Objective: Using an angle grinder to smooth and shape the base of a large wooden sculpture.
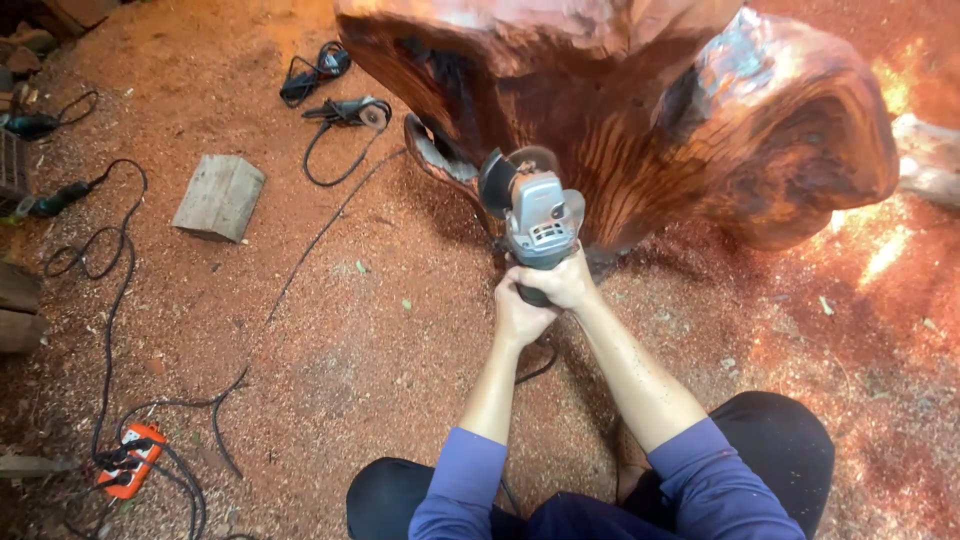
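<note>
Both hands wrapped around the angle grinder [535, 215] body, fingers closed on it: left hand [520, 315] lower on the rear grip, right hand [568, 283] just above, touching the left. Grinder points away from the person, disc against the base of the big reddish carved stump [640, 110]. Sawdust floor [380, 340] all around. Second grinder [350, 112] lies left of the stump, wood block [220, 197] farther left, orange power strip [130, 458] with black cords at lower left.
</note>
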